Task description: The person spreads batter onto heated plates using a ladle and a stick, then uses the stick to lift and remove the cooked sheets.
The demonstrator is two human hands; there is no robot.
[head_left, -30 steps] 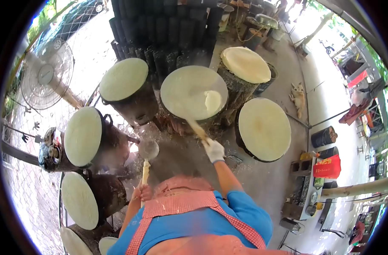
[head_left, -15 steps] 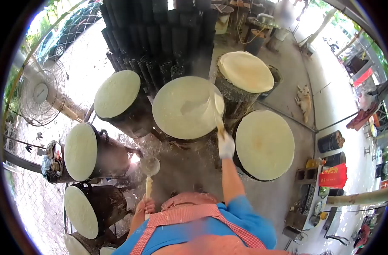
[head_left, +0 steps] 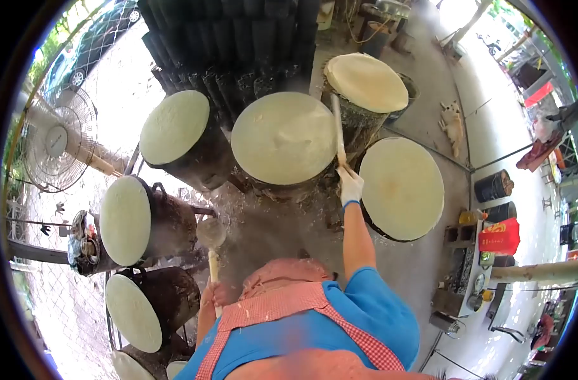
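My right hand [head_left: 350,185], in a white glove, is closed round the handle of a long wooden spatula [head_left: 338,123]. Its narrow blade points away from me, along the right edge of the middle round griddle [head_left: 282,139], whose top is coated with pale batter. Down at my left side, my bare left hand [head_left: 215,295] grips a ladle [head_left: 211,234] by its light handle, bowl pointing forward. Right of my gloved hand lies another batter-covered griddle [head_left: 402,190]. Behind the spatula, a browner flat round sheet [head_left: 366,82] tops a drum-like stand.
More coated griddles [head_left: 175,126] on dark drum stoves curve round my left side. Dark stacked roof tiles [head_left: 232,44] stand at the back. A fan [head_left: 59,140] is at the far left. An animal [head_left: 452,128] lies on the floor to the right, beyond a low rail.
My right hand has moved right and forward, bringing the spatula from the middle griddle's surface to its right edge, blade now edge-on. The batter there looks more even. The left hand keeps the ladle.
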